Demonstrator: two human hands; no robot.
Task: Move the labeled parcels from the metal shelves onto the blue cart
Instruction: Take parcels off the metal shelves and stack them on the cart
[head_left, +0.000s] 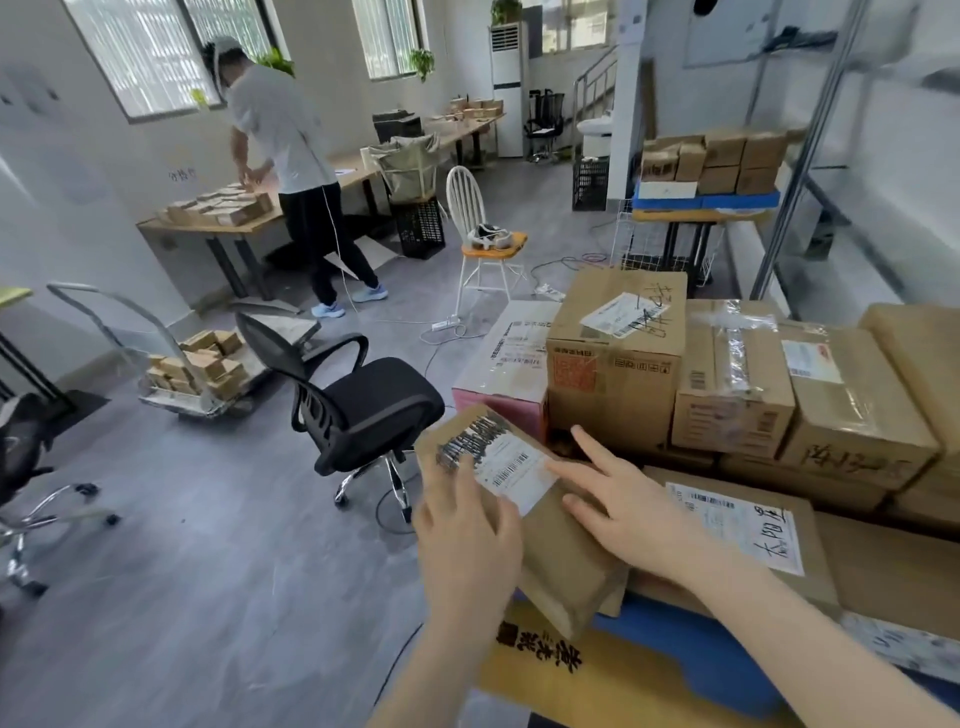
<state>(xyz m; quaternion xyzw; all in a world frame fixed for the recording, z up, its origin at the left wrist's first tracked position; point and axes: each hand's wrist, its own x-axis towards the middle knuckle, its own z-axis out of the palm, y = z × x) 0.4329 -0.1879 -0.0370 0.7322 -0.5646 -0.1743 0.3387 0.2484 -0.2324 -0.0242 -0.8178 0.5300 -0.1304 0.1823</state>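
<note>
A brown padded parcel (561, 551) with a white barcode label lies tilted at the near left corner of the blue cart (670, 639). My left hand (467, 545) grips its left edge. My right hand (639, 509) rests flat on its top with fingers spread, touching the label. Behind it on the cart stand several labeled cardboard boxes: a tall box (618, 358), a pink and white box (506, 364), taped boxes (737, 374), and a flat labeled box (748, 525) beside my right wrist. The metal shelves (810, 171) rise at the right.
A black office chair (358, 400) stands just left of the cart. A white chair (480, 239) is farther back. A person sorts small boxes at a wooden table (218, 218). A hand trolley (192, 364) with small boxes sits at left. Cables run across the floor.
</note>
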